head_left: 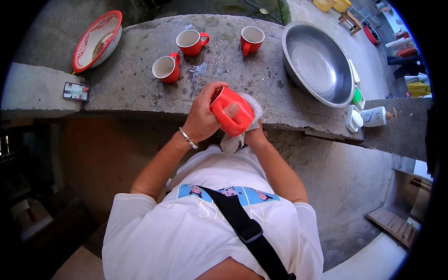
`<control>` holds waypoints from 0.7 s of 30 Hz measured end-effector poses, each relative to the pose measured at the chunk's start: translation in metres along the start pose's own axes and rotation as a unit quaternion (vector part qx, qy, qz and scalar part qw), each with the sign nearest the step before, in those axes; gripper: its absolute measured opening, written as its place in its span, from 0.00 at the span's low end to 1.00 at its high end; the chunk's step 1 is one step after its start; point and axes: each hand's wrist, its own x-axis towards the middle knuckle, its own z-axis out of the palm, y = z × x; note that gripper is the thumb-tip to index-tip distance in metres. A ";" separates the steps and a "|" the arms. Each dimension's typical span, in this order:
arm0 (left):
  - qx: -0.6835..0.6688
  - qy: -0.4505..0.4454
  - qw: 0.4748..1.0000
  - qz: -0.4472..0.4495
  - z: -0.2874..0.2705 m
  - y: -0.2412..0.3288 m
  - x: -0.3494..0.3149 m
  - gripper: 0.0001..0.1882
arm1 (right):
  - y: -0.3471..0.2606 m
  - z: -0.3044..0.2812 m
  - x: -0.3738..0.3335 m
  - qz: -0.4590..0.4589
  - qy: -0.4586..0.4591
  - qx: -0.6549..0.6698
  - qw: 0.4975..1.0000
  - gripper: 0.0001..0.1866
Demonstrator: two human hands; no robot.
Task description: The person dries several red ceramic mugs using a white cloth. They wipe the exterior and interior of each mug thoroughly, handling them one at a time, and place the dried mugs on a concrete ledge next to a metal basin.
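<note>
Curving along its far side, the grey concrete slab [133,88] gives the person a fair stretch of bare top, and its front edge passes beneath the hands from where I stand. Leftward the concrete lies open as far as the white-and-red enamel basin [84,51] and the smartphone [76,92] near the corner. Rightward the room ends at the wide metal basin [322,56], whose rim comes near that front edge. Ahead, the nearest upright mug [168,71] and a second upright mug [189,44] stand close together, with a third upright mug [252,41] well off to their right. The red mug [227,114] being handled is tipped on its side at the front edge, between the hands, mouth to the left, base to the right, its outside a plain glossy red. The left hand [201,119] wraps around it, thumb laid across the red side. A whitish cloth [253,106] bunches against the base and droops below. The right hand [255,135] is mostly behind that cloth; I can't tell how its fingers are set.
</note>
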 end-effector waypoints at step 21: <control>-0.128 0.000 0.989 -0.071 -0.006 0.007 -0.015 0.27 | -0.061 -0.008 0.021 -0.354 -0.118 -0.383 0.845 0.17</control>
